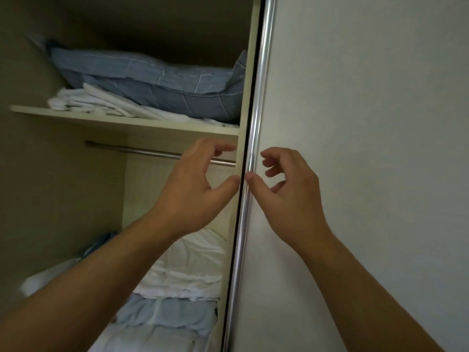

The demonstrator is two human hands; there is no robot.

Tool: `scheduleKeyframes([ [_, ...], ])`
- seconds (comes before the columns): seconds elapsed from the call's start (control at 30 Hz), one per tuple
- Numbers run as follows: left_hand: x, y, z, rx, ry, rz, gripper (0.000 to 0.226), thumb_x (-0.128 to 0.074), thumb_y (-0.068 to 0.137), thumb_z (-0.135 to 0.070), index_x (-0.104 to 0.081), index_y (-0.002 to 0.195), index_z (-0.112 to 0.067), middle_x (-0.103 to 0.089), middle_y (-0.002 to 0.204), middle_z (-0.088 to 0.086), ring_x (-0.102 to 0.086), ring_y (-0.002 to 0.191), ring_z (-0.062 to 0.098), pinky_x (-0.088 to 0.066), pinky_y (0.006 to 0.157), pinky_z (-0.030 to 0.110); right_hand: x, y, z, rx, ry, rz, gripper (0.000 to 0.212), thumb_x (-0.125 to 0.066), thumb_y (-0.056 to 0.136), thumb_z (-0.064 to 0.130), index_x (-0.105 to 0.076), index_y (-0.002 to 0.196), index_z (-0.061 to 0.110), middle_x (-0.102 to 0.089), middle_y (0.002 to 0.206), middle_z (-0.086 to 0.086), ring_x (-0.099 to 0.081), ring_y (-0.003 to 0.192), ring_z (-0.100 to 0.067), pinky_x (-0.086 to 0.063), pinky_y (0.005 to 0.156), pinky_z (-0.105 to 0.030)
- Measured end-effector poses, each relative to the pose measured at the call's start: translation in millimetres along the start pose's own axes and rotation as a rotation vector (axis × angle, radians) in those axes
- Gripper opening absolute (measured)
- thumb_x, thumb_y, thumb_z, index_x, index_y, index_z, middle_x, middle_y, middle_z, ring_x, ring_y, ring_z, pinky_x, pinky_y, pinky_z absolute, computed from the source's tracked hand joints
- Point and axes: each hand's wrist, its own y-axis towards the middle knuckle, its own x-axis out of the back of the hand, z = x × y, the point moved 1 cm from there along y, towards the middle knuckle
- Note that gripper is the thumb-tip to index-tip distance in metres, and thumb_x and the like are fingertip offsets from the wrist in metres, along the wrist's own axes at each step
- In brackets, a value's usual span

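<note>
An open wardrobe fills the left of the head view. Its white sliding door [368, 123] covers the right, edged by a chrome vertical strip [256, 118]. My left hand [193, 184] is raised inside the opening in front of the hanging rail [142, 151], fingers loosely curved and holding nothing, thumb tip near the door's edge. My right hand [291, 189] hovers in front of the door face, fingers loosely curled, thumb tip touching the chrome strip. Neither hand holds anything.
A shelf [121, 121] carries a blue pillow [152, 80] on folded white sheets [101, 102]. Below the rail, white bedding [193, 265] and pale blue bedding [167, 313] are stacked against the wardrobe's right inner wall. The wardrobe's beige left wall stands at far left.
</note>
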Motion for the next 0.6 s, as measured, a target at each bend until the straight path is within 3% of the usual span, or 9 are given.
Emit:
scheduleKeyframes([
  [0.17, 34, 0, 25, 0.019, 0.066, -0.021, 0.046, -0.068, 0.085, -0.035, -0.059, 0.130, -0.028, -0.058, 0.123, -0.013, -0.054, 0.119, 0.004, -0.045, 0.095, 0.021, -36, 13, 18, 0.026, 0.114, -0.013, 0.036, -0.077, 0.087, 0.027, -0.062, 0.120, 0.021, -0.059, 0.107, 0.008, -0.059, 0.092, -0.004, -0.047, 0.072, -0.014],
  [0.3, 72, -1, 54, 0.031, 0.125, -0.032, 0.048, -0.068, 0.085, -0.034, -0.059, 0.130, -0.025, -0.058, 0.124, -0.011, -0.054, 0.118, 0.003, -0.043, 0.094, 0.016, -78, 20, 44, 0.035, 0.171, -0.004, 0.035, -0.078, 0.086, 0.025, -0.064, 0.118, 0.018, -0.061, 0.108, 0.005, -0.060, 0.093, -0.009, -0.054, 0.074, -0.028],
  [0.43, 116, 3, 92, 0.026, 0.117, -0.075, 0.045, -0.073, 0.086, -0.026, -0.059, 0.129, -0.024, -0.058, 0.122, -0.010, -0.055, 0.115, 0.004, -0.045, 0.094, 0.020, -125, 32, 71, 0.070, 0.162, -0.022, 0.034, -0.078, 0.086, 0.026, -0.064, 0.116, 0.019, -0.059, 0.104, 0.008, -0.059, 0.092, -0.009, -0.058, 0.076, -0.038],
  [0.6, 166, 13, 147, -0.012, 0.134, -0.054, 0.046, -0.072, 0.086, -0.027, -0.059, 0.130, -0.023, -0.059, 0.123, -0.011, -0.055, 0.116, 0.004, -0.043, 0.094, 0.016, -182, 52, 98, 0.086, 0.100, -0.045, 0.035, -0.077, 0.087, 0.030, -0.062, 0.117, 0.021, -0.059, 0.106, 0.007, -0.057, 0.091, -0.005, -0.051, 0.073, -0.025],
])
